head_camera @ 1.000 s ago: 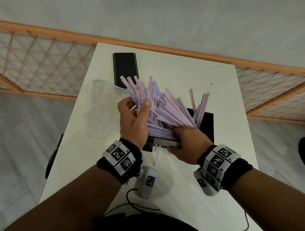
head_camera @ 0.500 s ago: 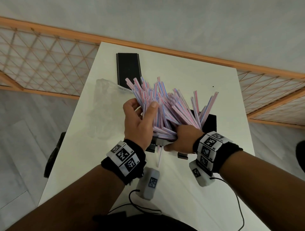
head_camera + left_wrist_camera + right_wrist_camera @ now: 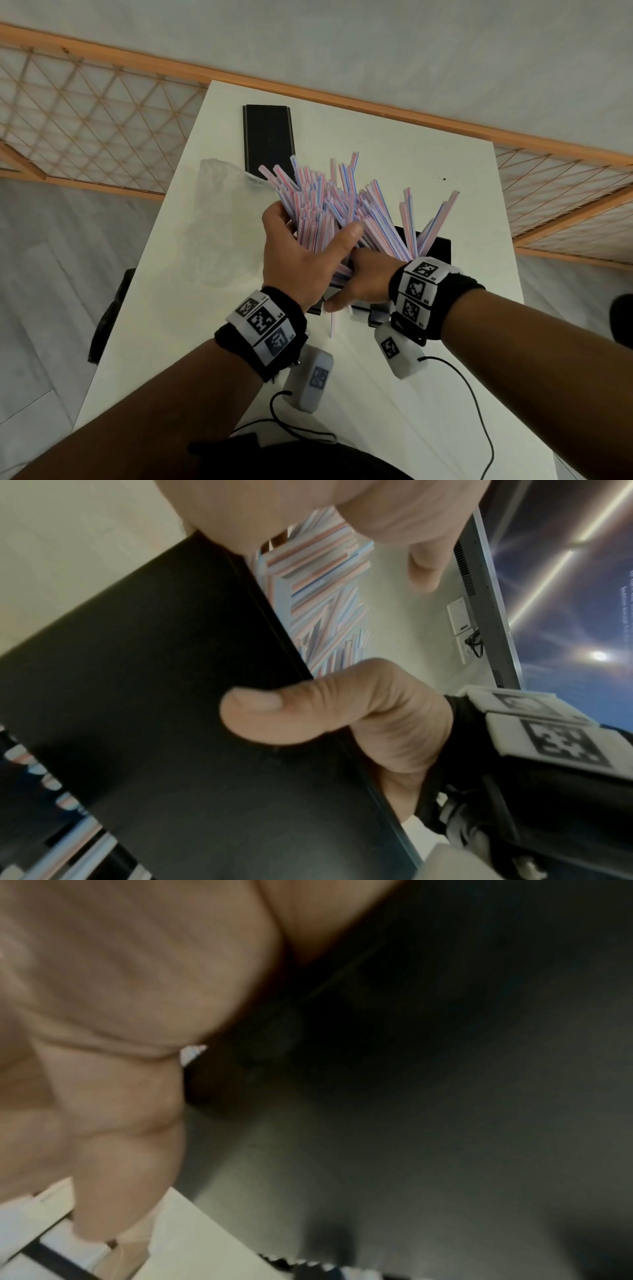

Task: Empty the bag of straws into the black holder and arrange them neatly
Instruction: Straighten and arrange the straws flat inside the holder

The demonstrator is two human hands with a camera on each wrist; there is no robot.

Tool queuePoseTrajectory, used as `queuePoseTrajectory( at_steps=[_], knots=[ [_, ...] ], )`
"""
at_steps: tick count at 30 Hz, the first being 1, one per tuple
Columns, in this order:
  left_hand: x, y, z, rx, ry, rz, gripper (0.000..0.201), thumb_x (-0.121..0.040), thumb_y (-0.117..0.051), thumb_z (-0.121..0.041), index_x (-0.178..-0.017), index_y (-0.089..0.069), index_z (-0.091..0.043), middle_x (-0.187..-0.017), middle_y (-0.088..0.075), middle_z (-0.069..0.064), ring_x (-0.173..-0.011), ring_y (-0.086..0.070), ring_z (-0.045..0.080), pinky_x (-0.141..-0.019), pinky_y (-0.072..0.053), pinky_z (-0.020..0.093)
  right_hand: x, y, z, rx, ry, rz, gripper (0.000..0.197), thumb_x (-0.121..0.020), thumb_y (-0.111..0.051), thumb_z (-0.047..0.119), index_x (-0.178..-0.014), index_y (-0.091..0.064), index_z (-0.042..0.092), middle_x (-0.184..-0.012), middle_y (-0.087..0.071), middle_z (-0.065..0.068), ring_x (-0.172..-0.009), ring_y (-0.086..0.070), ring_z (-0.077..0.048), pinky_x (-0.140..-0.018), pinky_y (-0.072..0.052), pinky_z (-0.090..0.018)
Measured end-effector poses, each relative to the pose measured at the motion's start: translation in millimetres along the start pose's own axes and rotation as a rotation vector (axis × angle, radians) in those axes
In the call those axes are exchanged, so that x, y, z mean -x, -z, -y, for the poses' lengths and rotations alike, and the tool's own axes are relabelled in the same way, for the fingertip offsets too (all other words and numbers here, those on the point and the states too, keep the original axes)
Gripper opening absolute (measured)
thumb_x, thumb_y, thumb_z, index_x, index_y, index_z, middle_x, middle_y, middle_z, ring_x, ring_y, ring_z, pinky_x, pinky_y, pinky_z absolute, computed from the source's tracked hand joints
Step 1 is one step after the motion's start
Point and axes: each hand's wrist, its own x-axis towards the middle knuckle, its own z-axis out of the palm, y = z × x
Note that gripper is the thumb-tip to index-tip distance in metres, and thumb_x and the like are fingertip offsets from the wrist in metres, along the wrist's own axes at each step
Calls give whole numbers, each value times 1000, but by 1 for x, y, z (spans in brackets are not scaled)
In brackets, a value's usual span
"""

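Left hand (image 3: 301,253) curled around the messy fan of straws (image 3: 346,209), thumb over the front of the bundle, fingers behind it. Right hand (image 3: 359,284) grips the near edge of the black holder (image 3: 442,246); left wrist view shows its thumb pressed flat on the dark wall (image 3: 154,696), and the fingers on the far side are hidden. Straws stand in the holder on the white bench (image 3: 212,308), splayed in every direction, a few leaning far right.

Risks, as I judge them: bundle is loose and crossed, so squeezing or tapping it down could kink straws or pop some over the rim. One straw (image 3: 331,325) already lies on the bench just below the holder, easy to miss. Holder looks tipped toward the person; if the right hand slips, the whole lot may spill.

Around: empty clear bag (image 3: 219,219) lies crumpled left of the hands, near enough to catch a stray straw. Flat black lid-like piece (image 3: 269,137) sits at the far end, clear of the work. Wrist cables (image 3: 479,411) trail across the near bench; they could snag when a hand reaches for the fallen straw
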Motion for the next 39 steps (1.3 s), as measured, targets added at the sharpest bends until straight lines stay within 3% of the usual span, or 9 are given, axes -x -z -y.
queuePoseTrajectory(
  at_steps=[4, 14, 16, 20, 25, 29, 33, 36, 39],
  knots=[
    [1, -1, -2, -24, 2, 6, 95, -51, -85, -56, -129, -42, -23, -120, -63, -12, -104, -68, 0, -84, -59, 22, -19, -5, -4, -99, 58, 30, 87, -30, -86, 64, -106, -70, 26, -104, -73, 8, -100, -68, -15, -94, -55, -40],
    [-1, -4, -3, -64, 36, -17, 100, -43, -88, -53, -126, -43, -23, -119, -65, -10, -104, -69, 5, -89, -61, 35, -2, -4, 6, -139, 122, -17, 44, -56, -89, 35, -95, -71, 21, -95, -73, 2, -89, -69, -16, -88, -57, -43],
    [-1, -3, -4, -36, 47, -29, 97, -48, -91, -46, -128, -43, -21, -120, -65, -9, -104, -70, 4, -90, -61, 35, 0, -3, 7, -141, 128, -64, 55, -49, -90, 44, -94, -68, 21, -93, -72, 2, -87, -69, -16, -84, -59, -43],
    [-2, -2, -6, -27, 19, -68, 78, -68, -93, -21, -127, -44, -18, -113, -64, -15, -95, -68, -8, -84, -58, 20, 10, -2, 5, -104, 207, -195, 76, -52, -90, 54, -113, -55, 25, -109, -63, 8, -102, -61, -14, -90, -51, -33],
    [-1, -3, -7, -47, -12, -51, 79, -69, -92, -25, -129, -42, -22, -116, -61, -18, -98, -67, -7, -83, -58, 20, 25, 1, 1, -208, 331, -354, 52, -62, -88, 49, -97, -52, 36, -93, -60, 19, -92, -59, -7, -81, -44, -23],
    [-3, -1, -1, -110, -11, -45, 88, -62, -96, -23, -131, -42, -20, -117, -61, -19, -101, -66, -6, -85, -57, 17, 27, -3, -14, -103, 285, -414, 77, -58, -73, 75, -115, -56, 26, -101, -64, 11, -95, -60, -12, -78, -46, -24],
    [-7, 0, 3, -112, -10, -43, 88, -63, -96, -19, -132, -41, -20, -113, -56, -25, -98, -66, -8, -80, -55, 10, 48, -3, -31, 46, 318, -510, 58, -70, -81, 54, -109, -54, 20, -81, -50, 11, -73, -47, -13, -58, -32, -14],
    [-6, -1, 2, -39, 0, -53, 73, -75, -89, -28, -130, -43, -20, -114, -61, -19, -94, -67, -8, -82, -56, 15, 63, -9, -46, 35, 381, -692, 46, -71, -78, 46, -99, -57, 16, -83, -52, 6, -72, -48, -17, -64, -38, -27],
    [-5, -4, 4, 25, -37, -45, 58, -82, -74, -36, -125, -43, -11, -107, -65, -10, -84, -66, -10, -75, -51, 11, 60, -16, -55, 93, 302, -530, 38, -74, -74, 50, -86, -58, 18, -79, -60, 1, -75, -56, -23, -67, -44, -32]
  ],
)
